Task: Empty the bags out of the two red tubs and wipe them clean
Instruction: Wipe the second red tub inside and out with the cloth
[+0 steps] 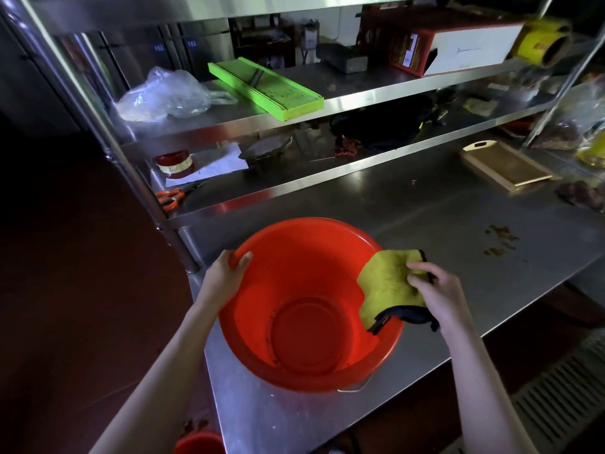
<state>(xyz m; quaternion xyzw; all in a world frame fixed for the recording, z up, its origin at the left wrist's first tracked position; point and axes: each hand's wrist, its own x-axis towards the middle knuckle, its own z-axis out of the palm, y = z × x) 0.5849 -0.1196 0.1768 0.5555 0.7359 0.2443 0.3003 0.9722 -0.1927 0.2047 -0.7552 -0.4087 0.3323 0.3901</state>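
While steadying the round red plastic tub (311,306) between my hands on the steel worktop (458,217), I'm gripping its rim left-handed (229,273); my right hand (435,290) is pinching the yellow cloth (386,283) against its wall.

A stainless steel worktop (458,204) runs under a steel shelving rack (108,126) with two shelves, lit from the right so the metal gleams while the left side falls into shadow. Left of the worktop's edge the floor (65,273) is dark reddish-brown, and at the lower right corner lies what may be a slatted floor grate (563,388). Behind the rack's upper left corner stand steel cabinet doors (176,47), dim and blurred.
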